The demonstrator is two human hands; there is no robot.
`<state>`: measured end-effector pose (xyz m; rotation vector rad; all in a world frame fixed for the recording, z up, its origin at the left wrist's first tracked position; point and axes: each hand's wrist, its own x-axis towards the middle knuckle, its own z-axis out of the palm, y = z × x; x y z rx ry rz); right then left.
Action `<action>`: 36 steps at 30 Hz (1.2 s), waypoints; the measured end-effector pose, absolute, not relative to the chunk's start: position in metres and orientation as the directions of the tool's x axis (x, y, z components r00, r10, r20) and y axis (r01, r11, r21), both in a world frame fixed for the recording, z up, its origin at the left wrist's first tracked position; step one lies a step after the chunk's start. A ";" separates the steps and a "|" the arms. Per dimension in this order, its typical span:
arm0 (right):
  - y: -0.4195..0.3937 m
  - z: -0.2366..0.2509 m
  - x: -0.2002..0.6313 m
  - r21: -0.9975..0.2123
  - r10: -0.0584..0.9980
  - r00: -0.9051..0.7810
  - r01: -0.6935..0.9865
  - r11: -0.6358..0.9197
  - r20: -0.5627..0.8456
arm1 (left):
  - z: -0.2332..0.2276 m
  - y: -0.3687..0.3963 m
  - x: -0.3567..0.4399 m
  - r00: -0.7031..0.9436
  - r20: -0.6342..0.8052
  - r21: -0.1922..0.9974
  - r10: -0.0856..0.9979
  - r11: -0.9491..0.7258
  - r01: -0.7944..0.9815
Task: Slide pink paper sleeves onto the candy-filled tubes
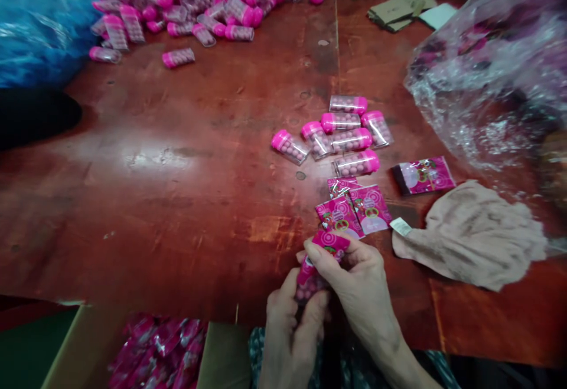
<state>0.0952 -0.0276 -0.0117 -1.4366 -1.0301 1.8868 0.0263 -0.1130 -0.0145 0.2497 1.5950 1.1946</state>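
Observation:
My left hand (292, 330) is closed around the lower part of a small clear bottle (309, 288) filled with pink beads. A printed pink sleeve (328, 240) covers the bottle's upper part, and my right hand (365, 285) pinches it between thumb and fingers. The bottle is held tilted over the table's near edge. Just beyond my hands lie several flat pink printed sleeves (370, 207). Behind those, several pink-capped bottles of beads (357, 163) lie on their sides.
Many more capped bottles (177, 57) are heaped at the back of the wooden table (199, 159). A stack of sleeves (425, 175), a crumpled cloth (469, 235) and clear plastic bags (482, 82) lie right. A cardboard box (88, 342) with pink packets stands below the front edge.

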 end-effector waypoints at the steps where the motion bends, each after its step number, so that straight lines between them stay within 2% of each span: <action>1: -0.025 -0.011 0.097 -0.844 0.801 -0.285 0.062 -0.532 -0.526 | -0.014 -0.110 0.023 -0.363 -0.615 0.778 0.700 0.460 -0.429; 3: -0.019 -0.009 0.104 -0.851 0.775 -0.365 0.122 -0.510 -0.517 | -0.014 -0.104 0.012 -0.308 -0.605 0.756 0.734 0.407 -0.513; 5: -0.013 -0.008 0.110 -0.869 0.749 -0.452 0.156 -0.469 -0.485 | -0.012 -0.100 0.000 -0.355 -0.577 0.770 0.735 0.345 -0.537; 9: -0.009 -0.004 0.117 -0.961 0.796 -0.544 0.221 -0.169 -0.265 | -0.005 -0.100 -0.021 -0.496 -0.486 0.869 0.720 0.335 -0.364; 12: -0.014 0.002 0.115 -0.970 0.745 -0.647 0.242 -0.002 -0.163 | 0.002 -0.102 -0.028 -0.521 -0.430 0.903 0.738 0.335 -0.270; 14: -0.019 0.005 0.110 -0.972 0.729 -0.663 0.237 -0.012 -0.170 | 0.007 -0.102 -0.030 -0.544 -0.408 0.913 0.733 0.325 -0.247; 19: -0.035 0.006 0.098 -0.964 0.827 -0.532 0.264 -0.040 -0.180 | 0.012 -0.103 -0.027 -0.551 -0.357 0.929 0.754 0.348 -0.126; 22: -0.041 0.004 0.094 -0.966 0.837 -0.517 0.255 -0.050 -0.180 | 0.011 -0.104 -0.024 -0.571 -0.325 0.941 0.754 0.319 -0.114; 27: -0.047 0.003 0.091 -0.977 0.829 -0.539 0.209 -0.040 -0.150 | 0.009 -0.100 -0.022 -0.611 -0.312 0.950 0.728 0.255 -0.182; 30: -0.051 0.000 0.089 -0.977 0.845 -0.514 0.210 -0.045 -0.149 | 0.006 -0.097 -0.022 -0.608 -0.322 0.941 0.726 0.172 -0.292; 34: -0.052 -0.003 0.087 -0.967 0.827 -0.505 0.177 -0.184 -0.249 | 0.000 -0.093 -0.025 -0.566 -0.439 0.862 0.697 0.150 -0.484; 36: -0.052 -0.002 0.087 -0.953 0.788 -0.536 0.158 -0.259 -0.303 | 0.000 -0.091 -0.026 -0.585 -0.465 0.855 0.665 0.164 -0.493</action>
